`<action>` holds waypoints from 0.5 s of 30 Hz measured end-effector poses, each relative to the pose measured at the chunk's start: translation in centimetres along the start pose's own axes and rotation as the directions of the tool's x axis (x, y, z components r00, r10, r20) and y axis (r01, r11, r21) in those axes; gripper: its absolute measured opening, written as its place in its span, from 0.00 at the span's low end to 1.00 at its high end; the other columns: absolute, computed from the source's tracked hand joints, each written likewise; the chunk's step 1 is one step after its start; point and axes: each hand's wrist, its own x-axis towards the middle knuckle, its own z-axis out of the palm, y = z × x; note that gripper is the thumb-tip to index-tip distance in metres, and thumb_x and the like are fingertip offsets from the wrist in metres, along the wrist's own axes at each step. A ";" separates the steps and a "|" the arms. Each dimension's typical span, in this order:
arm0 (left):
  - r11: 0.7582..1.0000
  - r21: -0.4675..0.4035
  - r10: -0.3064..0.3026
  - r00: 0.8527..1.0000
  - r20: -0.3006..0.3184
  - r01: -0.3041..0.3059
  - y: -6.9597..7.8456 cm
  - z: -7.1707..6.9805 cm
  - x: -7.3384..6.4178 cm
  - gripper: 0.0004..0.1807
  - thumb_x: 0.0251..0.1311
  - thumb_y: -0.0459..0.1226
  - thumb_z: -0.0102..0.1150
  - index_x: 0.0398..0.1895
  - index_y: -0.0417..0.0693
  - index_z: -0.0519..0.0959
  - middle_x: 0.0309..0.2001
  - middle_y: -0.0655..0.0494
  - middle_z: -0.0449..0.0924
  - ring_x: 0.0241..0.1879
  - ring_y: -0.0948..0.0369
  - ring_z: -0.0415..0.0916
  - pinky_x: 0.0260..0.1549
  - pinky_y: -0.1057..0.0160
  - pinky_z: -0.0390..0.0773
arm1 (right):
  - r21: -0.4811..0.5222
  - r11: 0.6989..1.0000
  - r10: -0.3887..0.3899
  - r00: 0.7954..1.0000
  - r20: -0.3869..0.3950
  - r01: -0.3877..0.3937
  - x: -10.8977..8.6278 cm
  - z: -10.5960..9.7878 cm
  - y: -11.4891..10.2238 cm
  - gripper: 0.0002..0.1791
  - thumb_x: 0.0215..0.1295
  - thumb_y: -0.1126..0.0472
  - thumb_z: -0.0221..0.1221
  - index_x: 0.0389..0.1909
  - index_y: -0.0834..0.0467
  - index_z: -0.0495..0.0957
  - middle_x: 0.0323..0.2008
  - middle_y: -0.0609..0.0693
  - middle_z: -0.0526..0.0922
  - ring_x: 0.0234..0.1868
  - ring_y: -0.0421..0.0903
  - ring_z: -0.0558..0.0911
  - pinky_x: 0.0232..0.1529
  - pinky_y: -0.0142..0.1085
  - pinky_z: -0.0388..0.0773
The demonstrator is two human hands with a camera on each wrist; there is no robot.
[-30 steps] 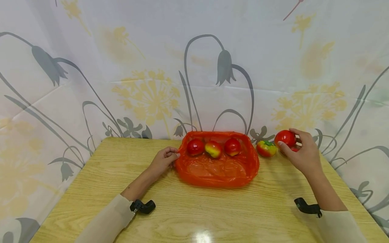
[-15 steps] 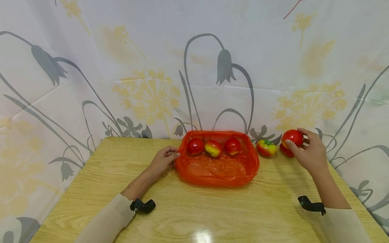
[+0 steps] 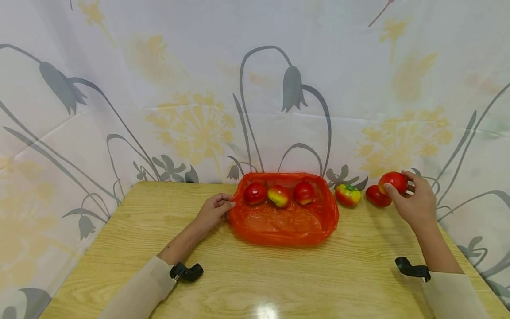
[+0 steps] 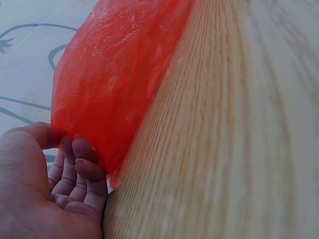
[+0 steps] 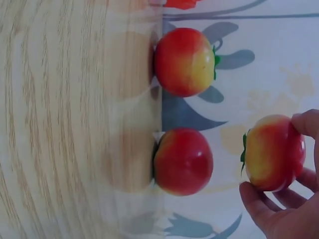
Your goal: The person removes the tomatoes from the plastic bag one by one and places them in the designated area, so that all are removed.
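My left hand (image 3: 215, 210) pinches the left edge of a red plastic bag (image 3: 279, 237), which stands spread wide on the table. In the left wrist view, the thumb and curled fingers meet at the bag's thin side. Inside, along the back, three red-and-yellow tomatoes (image 3: 256, 193) lie in a row. My right hand (image 3: 416, 201) holds another tomato (image 5: 274, 152) between thumb and fingers, raised off the table, its green calyx turned downward. Two more tomatoes stand on the table right of the bag: one calyx up (image 3: 348, 195), the other redder (image 3: 378, 196), just below the held one.
The light wood table (image 3: 255, 274) ends at the back against a flower-printed cloth (image 3: 191, 66). Both fruit outside the bag sit near that back edge. Black wrist cameras (image 3: 186, 271) are strapped at both sleeves.
My right hand has moved to the right with its tomato, uncovering more of the redder tomato on the table. The left hand keeps its place at the bag.
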 end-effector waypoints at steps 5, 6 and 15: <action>1.000 -0.010 -0.009 1.000 -0.001 0.009 0.0 0.0 0.0 0.11 0.75 0.33 0.59 0.53 0.34 0.77 0.31 0.59 0.82 0.30 0.61 0.72 0.30 0.67 0.74 | -0.002 1.000 0.022 1.000 -0.005 -0.022 0.2 -0.1 1.0 0.38 0.77 0.51 0.60 0.77 0.69 0.63 0.69 0.74 0.68 0.59 0.70 0.75 0.37 0.10 0.63; 1.000 -0.008 -0.006 1.000 0.001 0.006 0.0 0.0 0.0 0.11 0.75 0.33 0.59 0.53 0.33 0.76 0.31 0.59 0.82 0.30 0.61 0.72 0.30 0.67 0.74 | 0.002 0.999 0.033 0.999 -0.004 -0.033 0.3 -0.1 1.3 0.38 0.77 0.51 0.60 0.78 0.69 0.63 0.69 0.74 0.68 0.59 0.71 0.75 0.37 0.10 0.63; 1.000 0.011 0.011 1.000 0.003 -0.011 0.0 0.0 0.0 0.14 0.75 0.32 0.59 0.54 0.29 0.76 0.31 0.59 0.81 0.30 0.62 0.72 0.30 0.67 0.75 | -0.020 0.997 0.075 0.997 -0.026 -0.076 0.5 -0.4 3.1 0.36 0.79 0.52 0.58 0.80 0.65 0.61 0.70 0.74 0.67 0.61 0.77 0.74 0.34 0.14 0.62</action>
